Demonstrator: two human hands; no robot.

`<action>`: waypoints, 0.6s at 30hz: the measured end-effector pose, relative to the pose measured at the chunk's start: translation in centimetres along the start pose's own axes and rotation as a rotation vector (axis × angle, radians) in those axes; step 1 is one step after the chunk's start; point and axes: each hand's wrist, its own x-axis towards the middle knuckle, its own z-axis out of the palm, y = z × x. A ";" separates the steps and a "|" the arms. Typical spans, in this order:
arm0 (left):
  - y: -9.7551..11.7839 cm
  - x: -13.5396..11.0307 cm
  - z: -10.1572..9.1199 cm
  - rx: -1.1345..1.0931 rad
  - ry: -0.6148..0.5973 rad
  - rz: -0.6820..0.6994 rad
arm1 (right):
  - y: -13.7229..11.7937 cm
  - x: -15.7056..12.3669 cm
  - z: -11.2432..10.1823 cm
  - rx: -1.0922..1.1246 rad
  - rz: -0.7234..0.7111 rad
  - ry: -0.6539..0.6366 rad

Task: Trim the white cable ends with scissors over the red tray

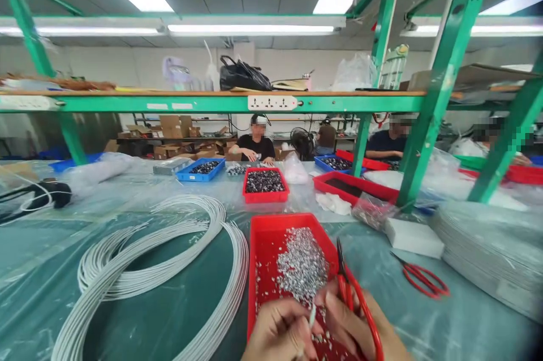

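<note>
My left hand (pixel 278 332) and my right hand (pixel 360 330) meet at the bottom edge, over a red tray (pixel 265 236) holding a heap of small silver metal parts (pixel 302 263). Between the fingertips of both hands is the end of a thin white wire (pixel 312 316). My right hand also holds red-handled snips (pixel 344 276), blades pointing away from me. A large loose coil of white wire (pixel 169 253) lies on the green plastic-covered table to the left.
A second pair of red scissors (pixel 422 279) lies to the right, beside a white block (pixel 413 236) and a stack of clear sheets (pixel 487 253). Red and blue trays of dark parts stand farther back. Green rack posts (pixel 436 95) rise on the right. Several people sit across the table.
</note>
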 end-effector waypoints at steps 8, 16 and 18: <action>1.7 -1.5 1.7 0.259 0.196 0.196 | -0.9 -0.7 1.6 0.037 -0.093 0.205; 1.9 -2.1 2.0 0.457 0.286 0.381 | -0.8 -0.7 1.3 0.190 -0.036 0.110; 2.0 -2.1 2.3 0.238 0.160 0.245 | -0.6 -0.7 1.7 0.498 0.036 -0.033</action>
